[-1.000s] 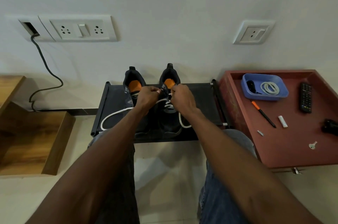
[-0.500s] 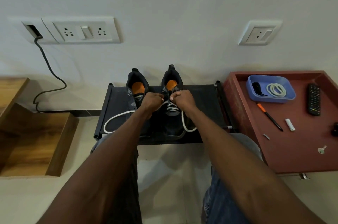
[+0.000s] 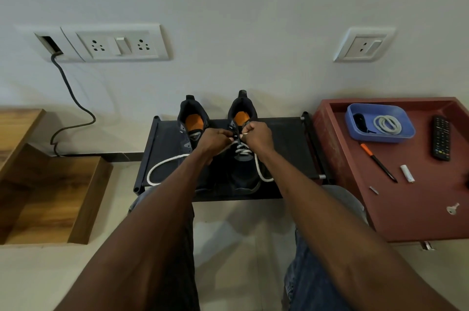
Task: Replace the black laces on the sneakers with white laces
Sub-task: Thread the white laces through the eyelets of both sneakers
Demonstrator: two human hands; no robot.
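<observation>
both hands (image 3: 215,139) pinch white lace (image 3: 165,164)

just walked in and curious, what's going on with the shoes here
A person is threading a white lace into the right-hand sneaker of a dark pair on a black rack. The left hand and right hand each pinch a lace end near the upper eyelets. The lower eyelets are already crossed in white. The other sneaker shows no lace. Another white lace lies coiled in a blue tray alongside.

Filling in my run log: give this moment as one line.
step: lacing right sneaker | left hand: pinching white lace | right hand: pinching lace tip | left sneaker: unlaced
</observation>
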